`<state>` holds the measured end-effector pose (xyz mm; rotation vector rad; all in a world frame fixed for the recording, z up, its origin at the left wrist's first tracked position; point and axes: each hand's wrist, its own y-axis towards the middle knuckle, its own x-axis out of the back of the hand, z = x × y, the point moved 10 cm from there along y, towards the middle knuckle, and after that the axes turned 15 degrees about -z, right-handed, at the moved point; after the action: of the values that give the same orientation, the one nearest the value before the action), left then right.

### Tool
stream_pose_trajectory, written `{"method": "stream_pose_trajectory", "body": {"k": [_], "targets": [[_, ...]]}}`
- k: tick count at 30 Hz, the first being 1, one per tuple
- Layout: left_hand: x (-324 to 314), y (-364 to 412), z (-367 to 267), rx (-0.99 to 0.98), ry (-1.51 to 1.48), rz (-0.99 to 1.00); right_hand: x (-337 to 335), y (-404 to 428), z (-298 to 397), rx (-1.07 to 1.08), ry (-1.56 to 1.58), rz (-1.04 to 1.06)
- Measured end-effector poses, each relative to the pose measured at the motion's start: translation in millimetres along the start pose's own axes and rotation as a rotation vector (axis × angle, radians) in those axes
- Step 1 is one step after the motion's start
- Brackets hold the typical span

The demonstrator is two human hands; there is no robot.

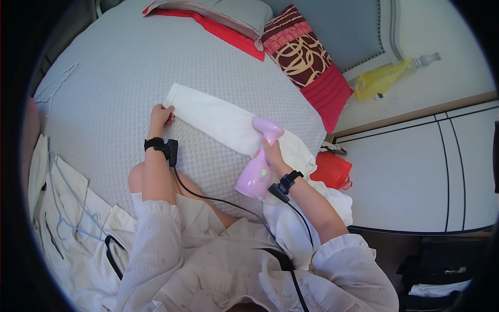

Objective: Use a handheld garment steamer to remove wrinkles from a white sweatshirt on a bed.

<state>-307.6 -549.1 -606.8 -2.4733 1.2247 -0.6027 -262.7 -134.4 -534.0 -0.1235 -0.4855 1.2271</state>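
A white garment (218,117) lies on the quilted bed cover, one long narrow part stretched flat towards the upper left. My left hand (163,116) pinches the near corner of that part's far end. In my right hand (271,156) is a pink handheld garment steamer (255,175), gripped by its neck. The steamer's head rests on or just over the cloth; which of the two I cannot tell. The rest of the garment runs bunched past my right forearm and down beside my lap. Black straps with small devices and cables sit on both wrists.
White clothes (89,241) with blue hangers (78,195) lie at the left, and a white hanger (58,87) beyond them. A patterned cushion (300,58) and pillows (241,15) are at the headboard. On the right are a red bag (331,169) and a white cabinet (397,175).
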Motion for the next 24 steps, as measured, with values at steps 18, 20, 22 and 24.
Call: {"method": "stream_pose_trajectory", "body": {"k": [18, 20, 22, 24], "targets": [[-0.8, 2.8, -5.8, -0.061, 0.000, 0.047, 5.2, 1.7, 12.3, -0.086, -0.018, 0.044], [0.9, 3.2, -2.7, -0.047, 0.007, 0.037, -1.5, -2.5, 14.3, -0.075, -0.032, 0.063], [1.3, -0.4, -5.9, -0.051, -0.002, 0.034, -6.2, -5.2, 17.1, -0.068, -0.049, 0.077], [1.6, -1.2, -8.8, -0.054, -0.009, 0.031, -14.3, -5.4, 19.3, -0.067, -0.065, 0.121]]}}
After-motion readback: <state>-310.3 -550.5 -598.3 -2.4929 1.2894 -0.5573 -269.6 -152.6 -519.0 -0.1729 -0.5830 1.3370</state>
